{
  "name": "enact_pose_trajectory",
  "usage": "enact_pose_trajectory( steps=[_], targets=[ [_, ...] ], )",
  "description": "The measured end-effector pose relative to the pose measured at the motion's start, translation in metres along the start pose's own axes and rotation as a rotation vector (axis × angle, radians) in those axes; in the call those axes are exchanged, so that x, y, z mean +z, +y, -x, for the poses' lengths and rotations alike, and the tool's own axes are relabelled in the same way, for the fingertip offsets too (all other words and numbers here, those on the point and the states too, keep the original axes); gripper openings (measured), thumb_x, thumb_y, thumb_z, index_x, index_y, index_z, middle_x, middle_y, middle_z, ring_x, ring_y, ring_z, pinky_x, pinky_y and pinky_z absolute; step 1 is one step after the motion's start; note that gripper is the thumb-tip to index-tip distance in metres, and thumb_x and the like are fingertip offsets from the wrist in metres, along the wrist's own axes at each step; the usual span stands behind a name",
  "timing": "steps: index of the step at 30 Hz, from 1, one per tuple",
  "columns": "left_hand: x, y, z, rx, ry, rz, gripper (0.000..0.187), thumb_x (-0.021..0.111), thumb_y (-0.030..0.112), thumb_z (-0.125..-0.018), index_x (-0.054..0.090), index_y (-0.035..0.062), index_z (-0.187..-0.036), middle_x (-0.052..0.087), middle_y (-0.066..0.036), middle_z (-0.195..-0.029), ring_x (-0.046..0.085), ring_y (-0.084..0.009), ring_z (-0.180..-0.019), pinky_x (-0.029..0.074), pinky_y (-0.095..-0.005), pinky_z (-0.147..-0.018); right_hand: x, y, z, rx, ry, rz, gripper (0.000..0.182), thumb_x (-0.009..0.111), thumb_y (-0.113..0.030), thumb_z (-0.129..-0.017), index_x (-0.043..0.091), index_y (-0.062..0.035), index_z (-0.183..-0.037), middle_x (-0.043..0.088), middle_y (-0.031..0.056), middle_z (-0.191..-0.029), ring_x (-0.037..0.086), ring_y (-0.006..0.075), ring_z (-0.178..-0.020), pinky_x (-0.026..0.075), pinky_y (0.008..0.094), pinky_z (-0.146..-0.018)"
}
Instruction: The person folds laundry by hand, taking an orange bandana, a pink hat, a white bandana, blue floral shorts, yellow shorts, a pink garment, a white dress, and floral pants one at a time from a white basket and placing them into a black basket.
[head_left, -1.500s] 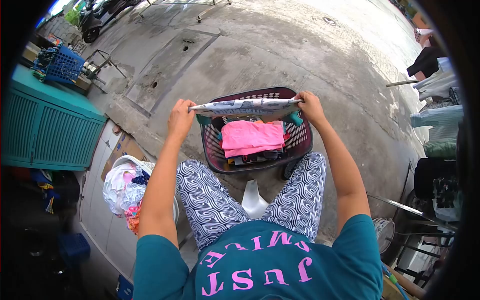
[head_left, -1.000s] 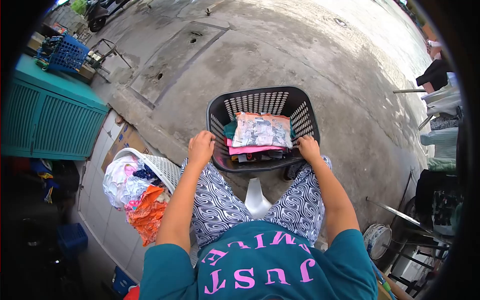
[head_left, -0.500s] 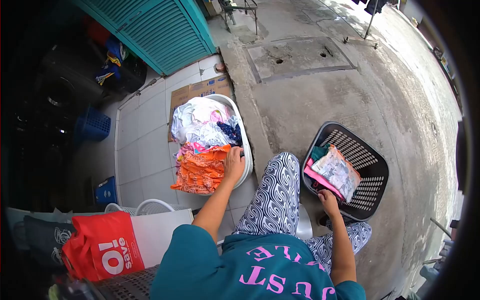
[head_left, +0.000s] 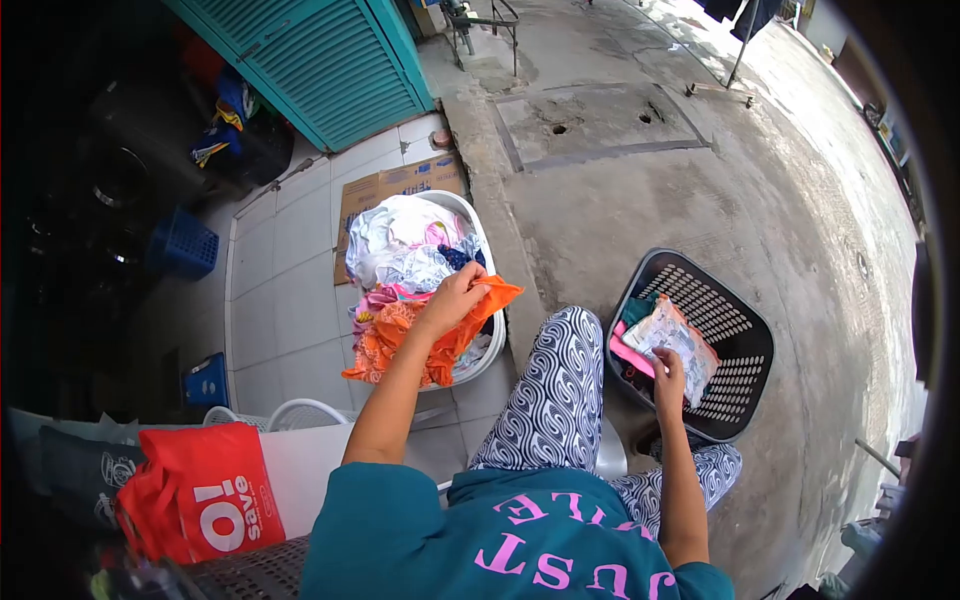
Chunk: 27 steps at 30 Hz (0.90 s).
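- Red bag [head_left: 205,490] with white lettering, near left.
- Patterned trousers [head_left: 540,400] on the person's legs.
- Right hand [head_left: 668,378] over the near left part of the dark basket [head_left: 748,350]; its fingers are loosely curled, and I cannot tell whether its grip has hold of anything.
- Folded clothes [head_left: 680,335] stacked at the left inside that basket, a pale printed piece above a pink one.
- Left hand [head_left: 455,298], its grip pinched tight on the orange cloth [head_left: 500,293], one corner raised over the right rim of the white basket [head_left: 497,335]; the rest drapes across the near laundry.
- Cardboard [head_left: 385,187] beyond it, on tiles.
- Teal louvred doors [head_left: 325,75], far left.
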<state>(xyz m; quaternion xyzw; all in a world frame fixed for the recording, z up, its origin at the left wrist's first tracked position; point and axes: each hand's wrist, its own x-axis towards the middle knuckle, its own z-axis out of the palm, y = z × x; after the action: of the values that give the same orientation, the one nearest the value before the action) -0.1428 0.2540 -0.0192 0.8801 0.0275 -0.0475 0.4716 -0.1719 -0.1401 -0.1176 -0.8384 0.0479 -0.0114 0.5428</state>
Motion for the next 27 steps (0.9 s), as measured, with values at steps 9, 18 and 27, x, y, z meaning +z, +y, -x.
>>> enact_pose_trajectory(
  steps=[9,18,27],
  targets=[
    [0.045,0.155,0.012,0.316,-0.220,-0.067,0.017,0.057,0.012,-0.080,0.046,0.0007,-0.085,0.051,-0.008,-0.075,0.049,-0.0133,-0.069,0.042,-0.0266,-0.063,0.036,-0.200,0.008,0.108,-0.359,-0.610,0.037,0.065,-0.027,-0.078,0.047,-0.0014,-0.098,0.055,0.0057,-0.085,0.051,0.0090,-0.072,0.043,0.0204,-0.058],
    [0.058,0.170,0.019,0.660,-0.123,0.050,0.049,0.065,0.012,-0.075,0.036,0.0073,-0.114,0.043,-0.009,-0.117,0.049,-0.0213,-0.105,0.046,-0.0338,-0.081,-0.006,-0.213,-0.006,0.149,-0.311,-0.957,0.020,0.061,-0.013,-0.081,0.049,-0.0038,-0.094,0.056,0.0045,-0.077,0.058,0.0108,-0.059,0.045,0.0204,-0.047],
    [0.010,0.142,0.024,0.210,-0.401,-0.060,0.034,0.068,0.016,-0.073,0.053,-0.0011,-0.099,0.055,-0.005,-0.085,0.054,-0.0113,-0.080,0.043,-0.0246,-0.069,-0.040,-0.236,-0.022,-0.125,-0.344,-0.708,0.026,0.056,0.000,-0.079,0.058,0.0012,-0.105,0.060,0.0046,-0.093,0.057,0.0101,-0.079,0.046,0.0225,-0.074]
  ],
)
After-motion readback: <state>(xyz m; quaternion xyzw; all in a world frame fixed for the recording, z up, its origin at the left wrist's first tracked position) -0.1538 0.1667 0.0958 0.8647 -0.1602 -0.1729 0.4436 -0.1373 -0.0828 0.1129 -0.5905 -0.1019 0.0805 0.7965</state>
